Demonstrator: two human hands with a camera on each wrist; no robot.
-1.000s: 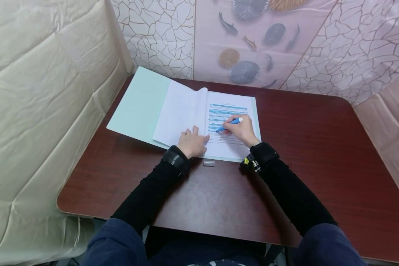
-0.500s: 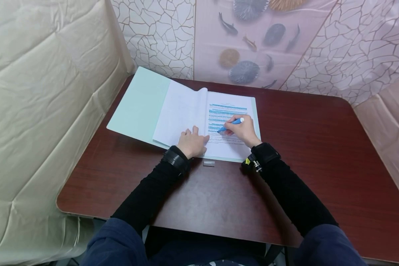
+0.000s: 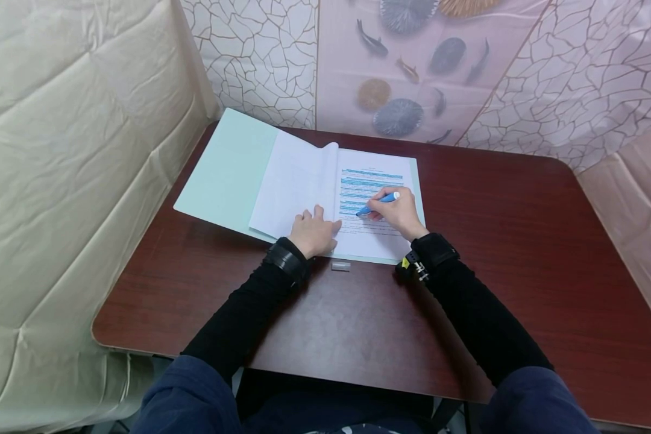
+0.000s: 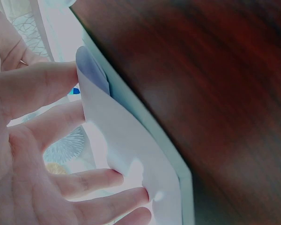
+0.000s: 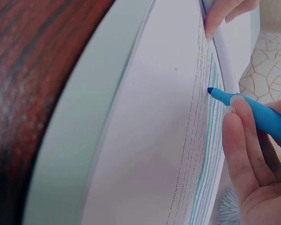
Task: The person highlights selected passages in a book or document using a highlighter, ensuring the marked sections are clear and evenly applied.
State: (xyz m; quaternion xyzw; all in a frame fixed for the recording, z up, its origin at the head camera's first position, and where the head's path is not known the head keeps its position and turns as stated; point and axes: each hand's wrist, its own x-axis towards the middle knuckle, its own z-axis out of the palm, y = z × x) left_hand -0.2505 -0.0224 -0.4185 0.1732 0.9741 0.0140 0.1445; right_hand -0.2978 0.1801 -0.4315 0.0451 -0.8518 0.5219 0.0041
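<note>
A blue highlighter (image 3: 378, 202) is pinched in my right hand (image 3: 397, 212), its tip down at a line of print. In the right wrist view the dark blue tip of the highlighter (image 5: 253, 112) meets the text beside blue-marked lines. The printed page (image 3: 369, 244) lies on the right side of an open pale green folder (image 3: 225, 172); blue stripes cover its upper lines. My left hand (image 3: 312, 232) rests with spread fingers on the turned-back white sheets (image 3: 293, 187) by the fold. In the left wrist view its fingertips (image 4: 140, 194) touch the curved paper.
The folder lies on a dark red-brown wooden table (image 3: 521, 253). A small grey piece (image 3: 340, 266), perhaps the marker's cap, sits just below the folder's lower edge. Patterned cloth (image 3: 255, 60) hangs behind the table, and a cream quilted cover (image 3: 87, 181) stands at the left.
My right hand has slid slightly to the right with the highlighter, its tip moving along the line. The left hand and the folder have stayed in place.
</note>
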